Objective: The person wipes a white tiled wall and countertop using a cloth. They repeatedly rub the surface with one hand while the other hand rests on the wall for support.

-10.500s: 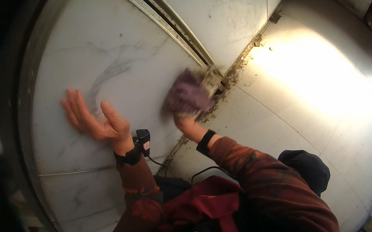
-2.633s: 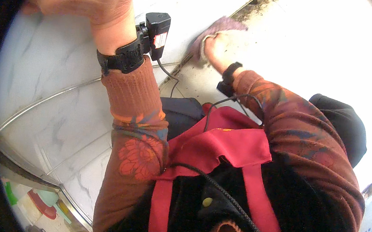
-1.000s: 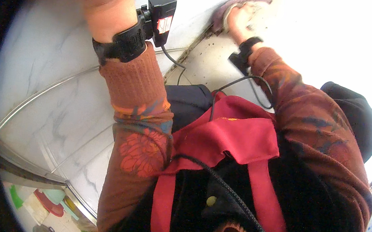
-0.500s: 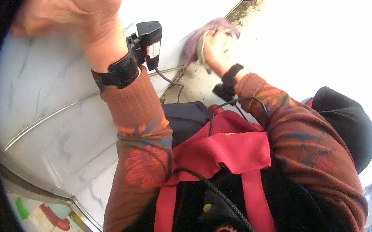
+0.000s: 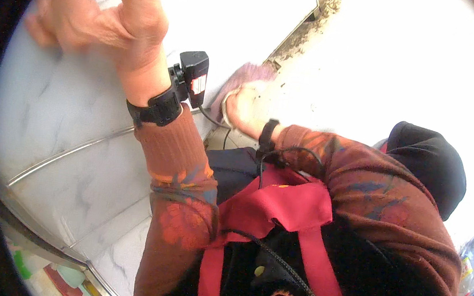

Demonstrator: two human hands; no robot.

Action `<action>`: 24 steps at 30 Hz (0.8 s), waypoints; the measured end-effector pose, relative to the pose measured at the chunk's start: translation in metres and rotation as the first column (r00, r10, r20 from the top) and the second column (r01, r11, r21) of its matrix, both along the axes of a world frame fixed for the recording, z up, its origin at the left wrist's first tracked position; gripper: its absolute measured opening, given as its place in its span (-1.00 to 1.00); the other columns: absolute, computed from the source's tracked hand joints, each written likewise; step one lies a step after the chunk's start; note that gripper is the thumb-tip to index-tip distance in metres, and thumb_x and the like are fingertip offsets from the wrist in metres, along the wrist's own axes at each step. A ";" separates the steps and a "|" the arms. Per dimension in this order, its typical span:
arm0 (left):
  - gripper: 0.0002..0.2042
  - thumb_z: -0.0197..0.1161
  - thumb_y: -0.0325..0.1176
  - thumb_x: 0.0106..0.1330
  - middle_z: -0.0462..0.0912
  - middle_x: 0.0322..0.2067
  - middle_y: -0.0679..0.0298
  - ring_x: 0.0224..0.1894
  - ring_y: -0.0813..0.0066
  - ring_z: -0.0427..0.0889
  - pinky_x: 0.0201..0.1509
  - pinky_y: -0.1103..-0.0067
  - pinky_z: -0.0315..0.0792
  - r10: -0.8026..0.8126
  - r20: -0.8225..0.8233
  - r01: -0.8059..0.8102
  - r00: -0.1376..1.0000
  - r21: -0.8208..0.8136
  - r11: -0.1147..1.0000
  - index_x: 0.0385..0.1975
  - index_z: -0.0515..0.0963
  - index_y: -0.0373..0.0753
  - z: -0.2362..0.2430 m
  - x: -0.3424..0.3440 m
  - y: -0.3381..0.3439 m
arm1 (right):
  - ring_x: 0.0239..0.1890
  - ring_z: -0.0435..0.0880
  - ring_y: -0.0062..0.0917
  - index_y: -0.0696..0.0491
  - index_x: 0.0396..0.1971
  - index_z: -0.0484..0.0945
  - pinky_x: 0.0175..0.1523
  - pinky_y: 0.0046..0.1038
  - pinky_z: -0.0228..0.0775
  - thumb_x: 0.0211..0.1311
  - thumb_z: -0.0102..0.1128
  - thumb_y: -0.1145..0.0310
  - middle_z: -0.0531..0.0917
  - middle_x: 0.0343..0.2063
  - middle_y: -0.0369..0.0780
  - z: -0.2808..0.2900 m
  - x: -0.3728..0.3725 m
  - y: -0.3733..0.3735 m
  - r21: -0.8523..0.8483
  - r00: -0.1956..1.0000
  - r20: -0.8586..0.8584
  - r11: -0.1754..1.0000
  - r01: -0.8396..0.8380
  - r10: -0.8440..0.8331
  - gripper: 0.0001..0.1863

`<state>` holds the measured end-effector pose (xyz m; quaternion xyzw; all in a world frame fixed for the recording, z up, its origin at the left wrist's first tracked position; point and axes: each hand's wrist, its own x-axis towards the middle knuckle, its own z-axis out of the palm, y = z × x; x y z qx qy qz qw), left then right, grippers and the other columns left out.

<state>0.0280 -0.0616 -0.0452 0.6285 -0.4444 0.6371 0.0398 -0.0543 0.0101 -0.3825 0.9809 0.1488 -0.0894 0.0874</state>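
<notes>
My right hand (image 5: 247,107) is closed on a fuzzy pinkish-purple cloth (image 5: 248,75), which lies against the lower part of a white, grey-veined marble-look panel (image 5: 80,102). My left hand (image 5: 102,24) is up at the far left in front of the same panel. Its fingers are apart and nothing shows in them, though the fingertips are blurred. Whether they touch the panel I cannot tell. A black strapped device (image 5: 193,77) with a cable sits on my left wrist, and a black band (image 5: 268,137) circles the right one.
Dark dirt (image 5: 303,36) runs along the panel's foot beside the brightly lit floor. A metal trim strip (image 5: 68,156) crosses the panel. At the lower left, several coloured items, one a red dish-like piece (image 5: 64,284), lie beyond a metal edge.
My right hand and the cloth have moved left and toward me along the panel. My left hand has shifted slightly right and nearer.
</notes>
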 end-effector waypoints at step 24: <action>-0.44 0.02 0.15 0.27 0.61 -0.03 0.35 0.20 0.26 0.42 0.41 0.28 -0.24 0.053 -0.131 -0.072 0.990 -0.145 0.987 0.04 0.50 -0.21 -0.011 0.001 0.007 | -0.07 0.58 -0.10 0.33 -0.20 0.51 0.06 -0.17 0.37 0.12 0.04 0.46 0.60 -0.21 0.09 -0.004 0.043 -0.054 0.741 0.420 -0.576 -0.230 0.631 -0.702 -0.71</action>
